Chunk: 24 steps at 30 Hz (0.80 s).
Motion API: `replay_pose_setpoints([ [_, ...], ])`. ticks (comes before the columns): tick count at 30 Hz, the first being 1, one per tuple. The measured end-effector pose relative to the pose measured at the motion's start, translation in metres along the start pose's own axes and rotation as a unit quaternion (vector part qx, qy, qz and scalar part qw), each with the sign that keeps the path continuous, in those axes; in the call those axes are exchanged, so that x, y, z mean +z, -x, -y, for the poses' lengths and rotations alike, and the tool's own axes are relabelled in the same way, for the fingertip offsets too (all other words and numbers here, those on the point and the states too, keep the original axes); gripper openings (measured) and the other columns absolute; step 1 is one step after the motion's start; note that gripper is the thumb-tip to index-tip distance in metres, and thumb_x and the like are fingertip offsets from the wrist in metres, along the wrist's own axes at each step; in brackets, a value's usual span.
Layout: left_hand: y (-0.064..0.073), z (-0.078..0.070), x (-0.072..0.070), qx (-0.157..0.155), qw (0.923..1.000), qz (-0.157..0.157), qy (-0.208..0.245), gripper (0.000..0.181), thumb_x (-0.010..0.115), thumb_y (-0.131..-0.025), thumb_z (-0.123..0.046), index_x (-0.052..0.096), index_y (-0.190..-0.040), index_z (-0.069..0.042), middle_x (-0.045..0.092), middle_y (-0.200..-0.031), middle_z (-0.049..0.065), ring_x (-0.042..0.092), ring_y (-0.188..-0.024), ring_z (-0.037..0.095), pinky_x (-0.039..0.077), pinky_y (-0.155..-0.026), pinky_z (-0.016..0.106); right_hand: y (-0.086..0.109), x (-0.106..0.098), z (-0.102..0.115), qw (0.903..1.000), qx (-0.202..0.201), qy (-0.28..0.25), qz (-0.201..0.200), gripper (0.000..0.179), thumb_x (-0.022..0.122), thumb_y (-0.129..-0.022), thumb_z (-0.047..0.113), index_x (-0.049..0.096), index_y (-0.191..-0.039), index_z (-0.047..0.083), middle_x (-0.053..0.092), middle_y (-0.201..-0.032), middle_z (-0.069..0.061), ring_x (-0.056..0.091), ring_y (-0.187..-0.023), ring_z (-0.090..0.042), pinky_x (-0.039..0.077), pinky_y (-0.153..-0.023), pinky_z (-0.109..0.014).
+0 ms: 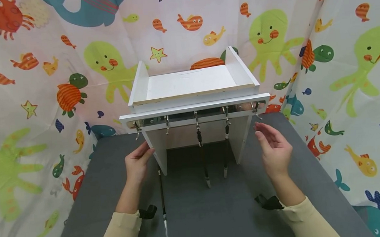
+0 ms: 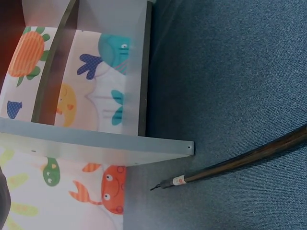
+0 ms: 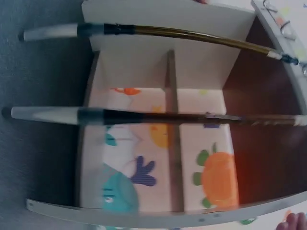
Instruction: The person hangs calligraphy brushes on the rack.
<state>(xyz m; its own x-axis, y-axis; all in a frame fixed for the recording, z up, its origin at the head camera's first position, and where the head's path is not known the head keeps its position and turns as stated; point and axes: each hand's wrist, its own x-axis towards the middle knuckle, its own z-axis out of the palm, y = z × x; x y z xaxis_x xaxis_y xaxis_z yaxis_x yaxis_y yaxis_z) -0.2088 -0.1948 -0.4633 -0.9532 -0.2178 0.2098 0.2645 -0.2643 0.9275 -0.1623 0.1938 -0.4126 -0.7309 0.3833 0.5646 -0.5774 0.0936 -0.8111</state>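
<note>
White shelf (image 1: 188, 83): left hand (image 1: 136, 162) pinches its side panel (image 1: 158, 148); right hand (image 1: 275, 151), loosely curled, hovers free nearby.

No lettering or number can be read. A small white-and-red label (image 2: 179, 180) sits on the brush (image 2: 240, 163) lying near the left hand (image 1: 139, 162), too small to make out; marks on the hanging brush (image 3: 168, 119) nearest the right hand (image 1: 276, 151) are blurred.

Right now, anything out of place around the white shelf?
Yes: one brush lies loose on the grey surface near the white shelf's left panel. Looks odd because two similar brushes hang from the hooks.
</note>
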Motion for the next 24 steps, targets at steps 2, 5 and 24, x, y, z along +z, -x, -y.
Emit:
replay_pose_setpoints([
  [2, 0.000, 0.001, 0.000, 0.003, 1.0000, -0.001, -0.001, 0.040, 0.067, -0.080, 0.011, 0.057, -0.119, 0.013, 0.072, -0.105, 0.000, 0.068, -0.102, 0.012, 0.054, -0.085, 0.025, -0.001, -0.001, -0.009, 0.9985, 0.051, -0.021, 0.002, 0.035, 0.065, -0.087, 0.001, 0.061, -0.121, -0.005, 0.062, -0.122, -0.021, 0.062, -0.113, -0.022, 0.049, -0.092, -0.021],
  [5, 0.000, 0.002, -0.001, 0.005, 1.0000, 0.001, -0.005, 0.039, 0.066, -0.081, 0.011, 0.058, -0.118, 0.012, 0.073, -0.104, -0.001, 0.068, -0.101, 0.012, 0.054, -0.085, 0.025, -0.001, 0.000, -0.022, 0.9944, 0.100, -0.036, 0.004, 0.040, 0.066, -0.087, 0.004, 0.058, -0.126, -0.003, 0.058, -0.130, -0.019, 0.056, -0.121, -0.024, 0.047, -0.094, -0.019],
  [24, 0.011, 0.003, -0.008, -0.045, 0.9894, -0.011, -0.137, 0.040, 0.072, -0.085, -0.022, 0.065, -0.121, -0.006, 0.068, -0.119, 0.004, 0.064, -0.108, 0.008, 0.050, -0.091, 0.019, 0.008, 0.009, -0.072, 0.9762, 0.213, 0.023, 0.032, 0.037, 0.064, -0.091, 0.018, 0.061, -0.125, 0.005, 0.066, -0.118, 0.000, 0.063, -0.099, 0.004, 0.052, -0.081, -0.013],
])
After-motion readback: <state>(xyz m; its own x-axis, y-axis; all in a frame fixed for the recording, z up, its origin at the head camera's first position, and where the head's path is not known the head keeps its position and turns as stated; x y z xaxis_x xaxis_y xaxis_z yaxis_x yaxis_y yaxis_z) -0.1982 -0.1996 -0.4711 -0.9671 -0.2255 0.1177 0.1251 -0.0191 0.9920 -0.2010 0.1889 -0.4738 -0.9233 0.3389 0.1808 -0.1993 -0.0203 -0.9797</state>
